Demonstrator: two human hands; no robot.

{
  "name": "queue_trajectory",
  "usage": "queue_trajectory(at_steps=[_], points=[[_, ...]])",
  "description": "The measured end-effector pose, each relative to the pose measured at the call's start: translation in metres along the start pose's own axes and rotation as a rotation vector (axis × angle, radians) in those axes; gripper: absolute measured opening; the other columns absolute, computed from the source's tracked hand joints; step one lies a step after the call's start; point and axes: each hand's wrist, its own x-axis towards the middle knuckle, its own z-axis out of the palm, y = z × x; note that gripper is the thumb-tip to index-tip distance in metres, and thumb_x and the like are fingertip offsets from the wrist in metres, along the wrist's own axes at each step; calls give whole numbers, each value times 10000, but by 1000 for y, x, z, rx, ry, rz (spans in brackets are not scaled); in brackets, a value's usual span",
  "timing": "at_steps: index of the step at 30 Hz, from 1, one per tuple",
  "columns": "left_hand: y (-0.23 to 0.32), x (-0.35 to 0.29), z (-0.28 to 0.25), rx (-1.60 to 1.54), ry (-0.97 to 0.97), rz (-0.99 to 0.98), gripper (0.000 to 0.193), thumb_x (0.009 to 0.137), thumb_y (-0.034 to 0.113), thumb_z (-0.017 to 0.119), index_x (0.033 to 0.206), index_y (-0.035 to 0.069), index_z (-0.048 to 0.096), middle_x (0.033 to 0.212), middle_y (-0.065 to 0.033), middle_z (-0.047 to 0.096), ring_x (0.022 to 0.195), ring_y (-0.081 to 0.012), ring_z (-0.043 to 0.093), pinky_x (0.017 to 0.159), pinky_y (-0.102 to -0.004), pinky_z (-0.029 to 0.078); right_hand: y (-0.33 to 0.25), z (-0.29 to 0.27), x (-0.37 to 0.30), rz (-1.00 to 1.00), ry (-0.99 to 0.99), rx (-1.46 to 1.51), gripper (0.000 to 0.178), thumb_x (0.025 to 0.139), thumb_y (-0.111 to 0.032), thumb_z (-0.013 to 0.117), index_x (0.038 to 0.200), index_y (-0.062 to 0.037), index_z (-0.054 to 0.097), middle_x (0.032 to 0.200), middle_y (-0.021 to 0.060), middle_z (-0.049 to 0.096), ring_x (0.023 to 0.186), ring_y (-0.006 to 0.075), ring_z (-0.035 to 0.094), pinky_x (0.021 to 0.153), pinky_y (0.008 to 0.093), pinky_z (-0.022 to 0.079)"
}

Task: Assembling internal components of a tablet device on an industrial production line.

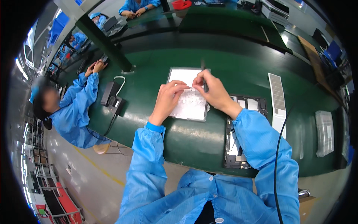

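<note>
A right hand [216,93] grips a dark, slim, pen-like tool [205,86], fingertips meeting a left hand [167,100], curled, its pinch unclear, at a tiny pale piece [191,88] above a white rectangular tray [182,74]. Apparently fine fingertip work; the next move calls for steadiness. The glossy green table [190,143] offers room leftward; an opened black laptop chassis [238,164] crowds the near edge.

Wearer's two hands [166,100] [215,91], one tray [182,74]

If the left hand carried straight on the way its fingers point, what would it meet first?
Most likely the fingertips of the right hand, just ahead of the left hand; depth and any tiny piece between them are unclear.
</note>
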Motion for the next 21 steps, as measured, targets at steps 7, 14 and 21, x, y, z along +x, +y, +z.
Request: queue_trajectory(at_steps=[7,14,21], points=[[25,1,10,-464,-1,-427,210,841,89,776,1030,3,745,873,-4,733,653,-48,477,610,-231,431,-10,-9,-3,-230,-109,-211,196,855,-16,703,981,-45,555,879,112,615,793,297,635,702,391,510],[76,38,30,-733,271,-419,149,847,66,777,986,14,755,994,-69,764,762,-66,593,656,-220,425,-38,-55,-21,410,141,397,269,934,-141,708,1053,-72,476,1048,99,680,874,188,677,679,293,542],[131,92,66,-711,176,-230,128,792,154,827,899,98,783,1159,-30,673,947,-133,608,750,-275,427,-45,-140,-51,437,215,592,324,925,-128,734,1077,-61,456,1034,133,715,882,164,684,724,280,578]])
